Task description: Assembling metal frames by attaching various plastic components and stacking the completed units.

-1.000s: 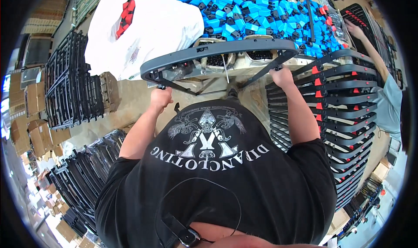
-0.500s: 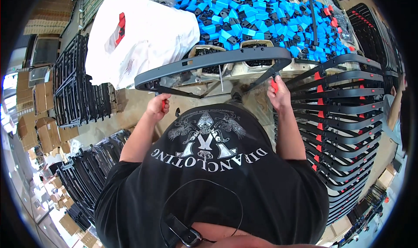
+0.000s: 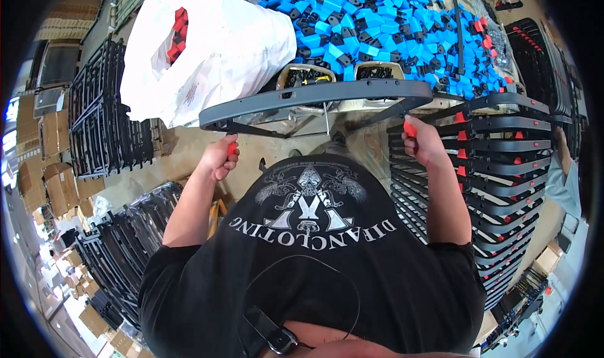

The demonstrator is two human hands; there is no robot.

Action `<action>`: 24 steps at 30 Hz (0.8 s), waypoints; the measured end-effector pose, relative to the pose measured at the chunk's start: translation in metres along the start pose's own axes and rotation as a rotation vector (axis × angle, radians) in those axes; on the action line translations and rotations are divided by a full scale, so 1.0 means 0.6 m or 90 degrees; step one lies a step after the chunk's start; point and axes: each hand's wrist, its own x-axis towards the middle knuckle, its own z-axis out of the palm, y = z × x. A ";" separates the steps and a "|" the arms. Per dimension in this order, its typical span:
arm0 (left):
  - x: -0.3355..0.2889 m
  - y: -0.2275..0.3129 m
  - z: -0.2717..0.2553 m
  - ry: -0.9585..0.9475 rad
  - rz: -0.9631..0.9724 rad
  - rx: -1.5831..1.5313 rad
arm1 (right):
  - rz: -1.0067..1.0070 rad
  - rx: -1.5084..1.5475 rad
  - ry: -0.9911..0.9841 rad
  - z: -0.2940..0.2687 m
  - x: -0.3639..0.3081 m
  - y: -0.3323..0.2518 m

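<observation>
A dark grey curved frame [image 3: 302,95] spans the space in front of me, its long bar running left to right and its ends bending toward me. My left hand [image 3: 218,159] is closed around a red plastic piece [image 3: 232,148] just below the frame's left end. Under the right end, my right hand [image 3: 425,145] grips another red plastic piece [image 3: 409,128], thumb on top. Whether either piece is joined to the frame is hidden by my fingers. A thin metal rod [image 3: 326,119] hangs down from the bar's middle.
Blue and black plastic parts [image 3: 371,27] heap across the table beyond, beside a white sack [image 3: 214,50] with red pieces inside. Two boxes hold small black parts [image 3: 377,72]. Similar frames [image 3: 503,147] stack at right, near another person's arm [image 3: 562,156]. Black racks [image 3: 110,116] stand at left.
My hands have spread a little apart, the right one moving right and nearer to me. In the view, the frame sits slightly lower and further right; both red pieces remain gripped.
</observation>
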 end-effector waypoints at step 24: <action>0.257 -0.095 -0.049 0.222 0.855 0.434 | -0.124 -0.586 0.154 0.016 0.056 0.024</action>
